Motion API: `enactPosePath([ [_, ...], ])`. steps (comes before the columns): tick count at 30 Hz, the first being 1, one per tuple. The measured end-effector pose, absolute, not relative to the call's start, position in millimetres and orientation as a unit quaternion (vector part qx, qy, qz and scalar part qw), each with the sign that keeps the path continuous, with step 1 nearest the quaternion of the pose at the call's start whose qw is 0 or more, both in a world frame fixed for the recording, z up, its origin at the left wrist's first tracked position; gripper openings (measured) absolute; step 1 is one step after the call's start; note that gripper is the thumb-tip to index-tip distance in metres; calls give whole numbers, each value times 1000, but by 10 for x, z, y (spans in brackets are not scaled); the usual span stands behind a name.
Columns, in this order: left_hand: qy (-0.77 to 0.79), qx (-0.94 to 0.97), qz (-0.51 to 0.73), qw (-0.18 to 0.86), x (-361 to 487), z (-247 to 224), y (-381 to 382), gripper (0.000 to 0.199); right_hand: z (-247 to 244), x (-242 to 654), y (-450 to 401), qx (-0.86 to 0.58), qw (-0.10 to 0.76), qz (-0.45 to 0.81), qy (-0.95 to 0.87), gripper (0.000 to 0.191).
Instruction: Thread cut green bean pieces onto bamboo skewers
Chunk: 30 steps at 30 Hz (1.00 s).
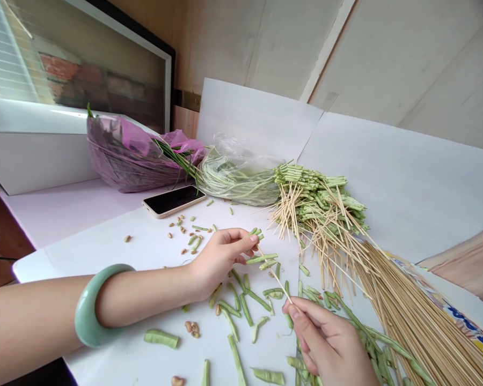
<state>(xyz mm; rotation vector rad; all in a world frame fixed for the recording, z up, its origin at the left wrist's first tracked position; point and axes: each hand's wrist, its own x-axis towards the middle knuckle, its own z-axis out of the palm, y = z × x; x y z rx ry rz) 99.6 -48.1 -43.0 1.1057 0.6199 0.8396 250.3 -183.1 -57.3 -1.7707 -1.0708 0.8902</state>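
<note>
My left hand [219, 258], with a jade-green bangle [92, 305] on its wrist, is closed on short green bean pieces [256, 232] at its fingertips. A thin bamboo skewer [279, 283] slants from those pieces down to my right hand [330, 339], whose thumb and fingers pinch its lower end. More cut bean pieces [261, 258] show along the skewer just below my left fingers; whether they are threaded on it or lie behind it I cannot tell. Beneath both hands, loose bean pieces [245, 308] are scattered over the white table [137, 364].
Filled skewers [317, 198] are piled at the back right, by a long bundle of bare skewers [422, 311]. Behind are a clear bag of long beans [237, 177], a purple bag [132, 155] and a phone [174, 201]. Brown beans [192, 328] dot the surface.
</note>
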Motion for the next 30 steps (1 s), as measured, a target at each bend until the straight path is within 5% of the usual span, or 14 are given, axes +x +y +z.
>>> enactPosePath([
  [30, 276, 516, 400, 706, 987, -436, -498, 32, -645, 2531, -1841, -712, 431, 317, -456, 46],
])
